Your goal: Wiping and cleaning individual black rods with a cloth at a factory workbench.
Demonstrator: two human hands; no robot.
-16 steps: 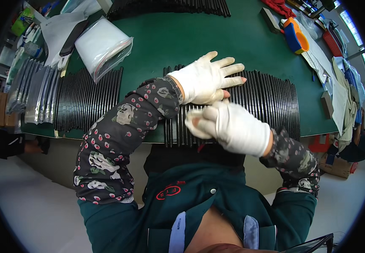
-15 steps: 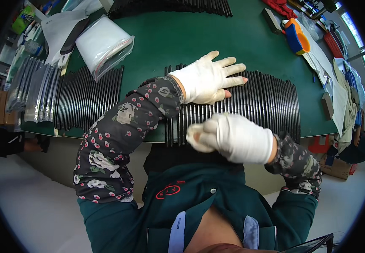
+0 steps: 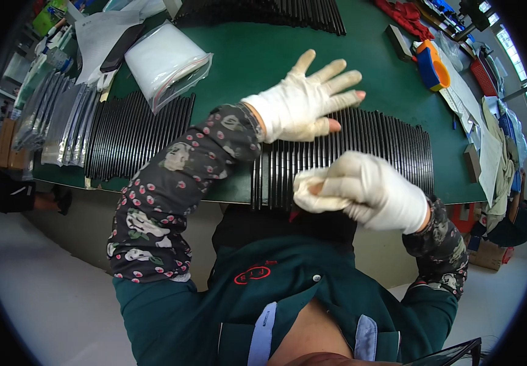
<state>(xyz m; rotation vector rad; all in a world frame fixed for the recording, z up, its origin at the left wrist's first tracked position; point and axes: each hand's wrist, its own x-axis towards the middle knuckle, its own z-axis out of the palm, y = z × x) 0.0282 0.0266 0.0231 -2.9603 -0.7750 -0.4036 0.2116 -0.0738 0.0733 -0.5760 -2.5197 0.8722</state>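
Note:
A row of slim black rods (image 3: pixel 391 146) lies side by side on the green table (image 3: pixel 275 55) in front of me. My left hand (image 3: pixel 306 104), in a white glove with some fingertips bare, is stretched out with fingers spread over the far ends of these rods. Whether its palm presses on them I cannot tell. Nearer to me, my right hand (image 3: pixel 382 189), gloved too, grips a bunched off-white cloth (image 3: pixel 317 194) at the near part of the rods.
To the left lie more black rods (image 3: pixel 141 134), wrapped bundles (image 3: pixel 68 125) and a plastic bag of white material (image 3: pixel 166 64). Another pile of rods (image 3: pixel 263 12) lies at the far edge. On the right are an orange-and-blue tape dispenser (image 3: pixel 432 66) and a grey block (image 3: pixel 472 163).
My right hand has moved to the right with the cloth. My left hand's fingers are spread wider and reach a little farther. The whole view has shifted slightly.

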